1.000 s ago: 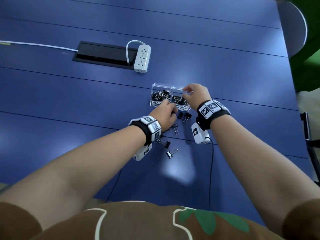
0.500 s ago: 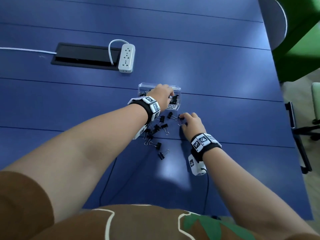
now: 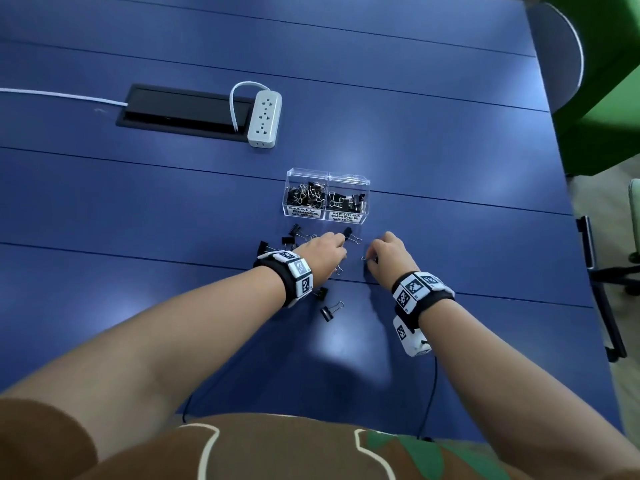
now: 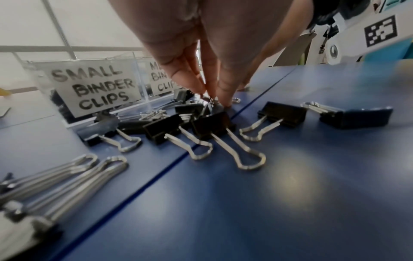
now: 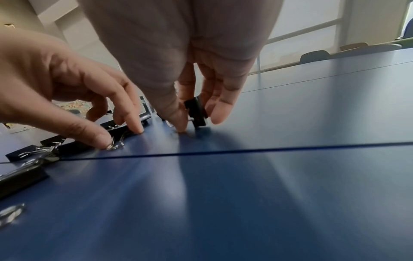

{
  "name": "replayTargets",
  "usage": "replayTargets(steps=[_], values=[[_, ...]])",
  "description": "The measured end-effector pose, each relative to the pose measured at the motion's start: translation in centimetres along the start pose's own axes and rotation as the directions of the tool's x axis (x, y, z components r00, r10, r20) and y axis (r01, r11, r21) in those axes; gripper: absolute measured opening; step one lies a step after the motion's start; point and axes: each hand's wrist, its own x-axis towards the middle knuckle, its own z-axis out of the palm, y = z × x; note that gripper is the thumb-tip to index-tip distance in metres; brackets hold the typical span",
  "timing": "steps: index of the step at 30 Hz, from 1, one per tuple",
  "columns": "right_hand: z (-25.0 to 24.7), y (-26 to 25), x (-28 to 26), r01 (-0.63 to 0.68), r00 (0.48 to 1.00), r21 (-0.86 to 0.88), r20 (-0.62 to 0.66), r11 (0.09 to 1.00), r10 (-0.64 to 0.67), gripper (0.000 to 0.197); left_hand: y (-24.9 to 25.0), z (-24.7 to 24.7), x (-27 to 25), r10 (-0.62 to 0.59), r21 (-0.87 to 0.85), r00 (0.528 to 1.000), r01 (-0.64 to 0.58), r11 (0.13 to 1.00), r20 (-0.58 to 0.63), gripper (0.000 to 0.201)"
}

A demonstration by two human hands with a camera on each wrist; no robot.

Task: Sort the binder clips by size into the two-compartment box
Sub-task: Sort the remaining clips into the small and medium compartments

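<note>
A: Nearest, one binder clip [image 5: 196, 113] is pinched upright on the table [image 3: 138, 202] by the right hand [image 3: 389, 259]; loose clips [image 4: 210, 128] are pinched at by the left hand [image 3: 323, 252].

B: Beyond, the two-compartment box [image 3: 327, 197] is labelled; size should be checked before release.

Blue table [image 3: 415, 116], dark seam lines across it. Clear two-compartment box [image 3: 327, 197] sits on it just beyond both hands. Loose binder clips [image 3: 330, 310] lie on the surface under and around the left hand [image 3: 323, 252]. White power strip [image 3: 265, 118] and black cable hatch [image 3: 183, 110] well beyond, left.
</note>
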Motion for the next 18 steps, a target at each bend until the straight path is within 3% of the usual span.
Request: replayTargets(steps=[5, 9, 14, 18], values=[[-0.2, -1.9, 1.1, 0.098, 0.994, 0.034, -0.053, 0.995, -0.096, 0.008, 0.4, 0.4, -0.7, -0.018, 0.088, 1.0, 0.02, 0.996, -0.018, 0.024], [0.2, -3.5, 1.9, 0.162, 0.986, 0.019, -0.03, 0.987, -0.162, 0.013, 0.1, 1.1, -1.4, -0.007, 0.063, 0.999, 0.009, 0.998, -0.047, 0.03], [1.0, -3.3, 1.9, 0.108, 0.994, -0.038, 0.011, 0.993, -0.107, 0.014, 0.1, 0.3, -2.0, -0.065, 0.012, 0.997, 0.066, 0.998, -0.045, 0.042], [1.2, -3.0, 1.1, 0.057, 0.998, 0.006, -0.033, 0.998, -0.057, 0.013, -0.6, 0.1, -1.5, -0.147, -0.121, 0.988, 0.142, 0.983, -0.042, 0.047]])
